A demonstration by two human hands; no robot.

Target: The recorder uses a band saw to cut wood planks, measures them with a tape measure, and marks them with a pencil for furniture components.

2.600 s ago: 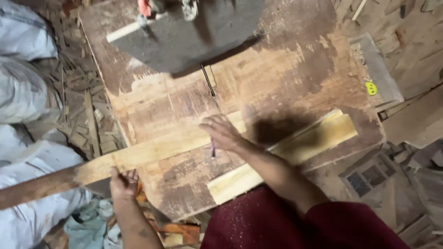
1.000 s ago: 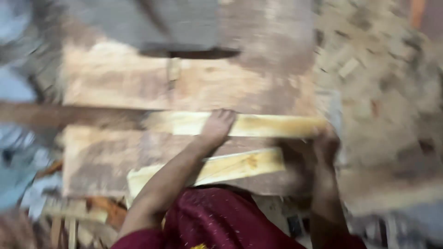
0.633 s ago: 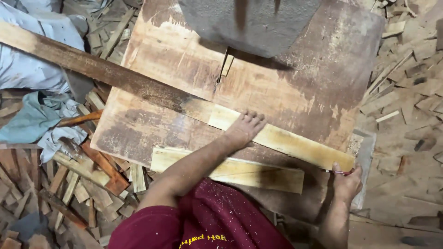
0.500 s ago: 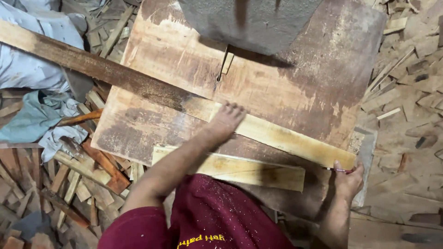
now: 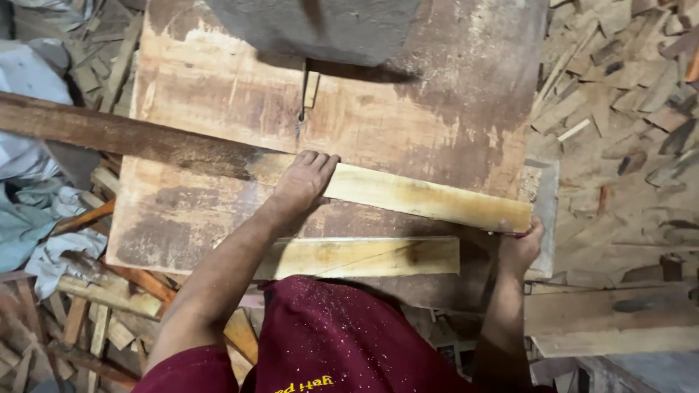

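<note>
Plank (image 5: 408, 193) slid leftward; left hand (image 5: 304, 180) grip flat, released atop it; right hand (image 5: 518, 247) grip clenched on plank end.

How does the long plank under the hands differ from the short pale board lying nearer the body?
The long plank runs diagonally across the saw table and juts off its left edge; the short board lies wholly on the table, nearly level. The long plank is dark at its left end and pale on the right; the short board is pale throughout. The left hand presses on the long plank and the right hand grips its end; the short board lies untouched. Both are flat sawn wood.
</note>
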